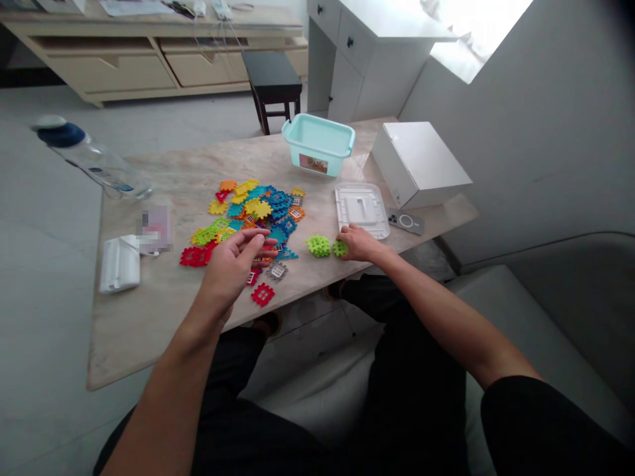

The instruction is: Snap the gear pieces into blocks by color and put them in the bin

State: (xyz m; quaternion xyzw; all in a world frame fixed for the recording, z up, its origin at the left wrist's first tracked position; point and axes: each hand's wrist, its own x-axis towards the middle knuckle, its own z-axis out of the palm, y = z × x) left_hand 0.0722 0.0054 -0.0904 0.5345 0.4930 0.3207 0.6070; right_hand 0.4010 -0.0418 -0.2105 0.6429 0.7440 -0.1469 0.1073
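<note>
A heap of plastic building pieces with notched edges (258, 209) lies on the table, in blue, yellow, orange, red and green. Over the near side of the heap is my left hand (232, 259), open, its fingers loosely stretched and holding nothing I can see. My right hand (358, 243) closes its fingers on a light green building piece (340, 248), partly hidden by them. Just left of it sits a small stack of light green pieces (318, 246). A red window piece (262, 295) and a grey window piece (277, 271) lie near the table's front edge.
Behind the pieces stands a mint-green bin (320, 142). To the right are a white lid (363, 210), a grey phone (407, 221) and a white box (419, 162). A tall bottle (102, 165) and a white packet (120, 264) stand at the left.
</note>
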